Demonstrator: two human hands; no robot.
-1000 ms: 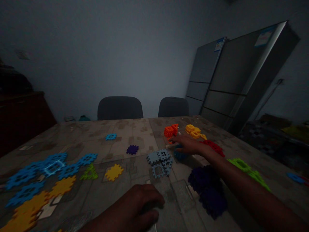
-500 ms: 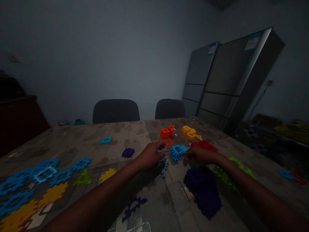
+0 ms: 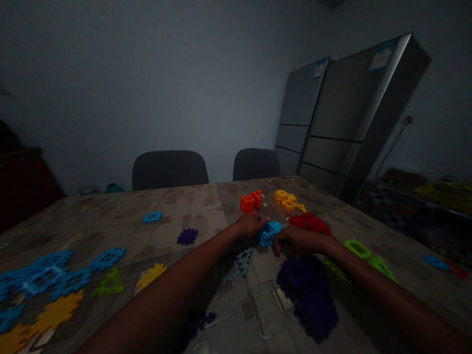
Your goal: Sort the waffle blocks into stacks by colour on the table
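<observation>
A bright blue block (image 3: 270,234), built from interlocking toothed plastic pieces, sits on the table between my two hands. My left hand (image 3: 250,225) reaches in from the left, its fingers against the block's left and upper side. Curled fingers of my right hand (image 3: 289,239) close on the right side of the same block. Just behind my right hand lies a red piece cluster (image 3: 309,222). Grey pieces (image 3: 243,261), partly covered by my left forearm, lie nearer me. A dark purple assembly (image 3: 309,295) rests below my right hand. My fingertips are partly hidden.
An orange assembly (image 3: 251,201) and a yellow assembly (image 3: 288,200) stand farther back. Green pieces (image 3: 368,258) lie by my right forearm. Flat blue pieces (image 3: 73,278), yellow pieces (image 3: 59,310) and a purple piece (image 3: 188,236) spread leftward. Two chairs (image 3: 169,169) stand beyond the table.
My left hand has moved right and onto the blue block, off the grey pieces. My right hand stays beside the block, now closer against it. The view has shifted slightly.
</observation>
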